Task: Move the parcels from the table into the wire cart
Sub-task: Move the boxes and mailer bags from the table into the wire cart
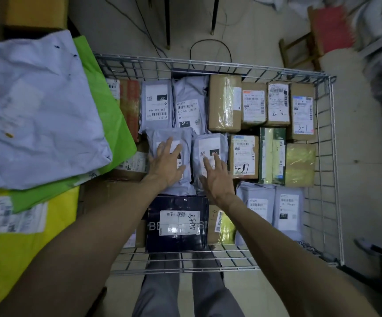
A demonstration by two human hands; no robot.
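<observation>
Parcels in play: two grey plastic mailers with white labels, lying side by side mid-cart on top of the load in the silver wire cart (185,62).
- The left-side mailer (188,139) sits directly under the left hand (166,163). The palm is down and the fingers are straight and spread over the label, nothing grasped.
- The right-side mailer (210,143) is under the right hand (217,177). Same pose: fingers extended flat over its near half, thumb out, no grip.
- The mailers' long edges run just beside each other; can't tell if they touch.
- Hands are apart, one per mailer. Both forearms reach in over the cart's near rim.

Rest of the cart is packed:
- Far row: far grey mailers (155,104), with brown cardboard boxes (224,104) to their right along the far wall.
- By the right wall: a yellow-wrapped box (300,164).
- Nearer than the hands, against the near wall: a dark navy box (177,223) with a white label.
- Near right corner: near grey mailers (288,211).

Left of the cart is a stack of big soft bags, overlapping the cart's left edge. The pale lilac plastic bag (36,110) is on top, the lime green bag (110,110) under it, and the yellow bag (25,248) lowest. The surface under them is hidden.

On the floor beyond the cart: a black cable loop (209,40) and a red-seated wooden stool (332,28).
</observation>
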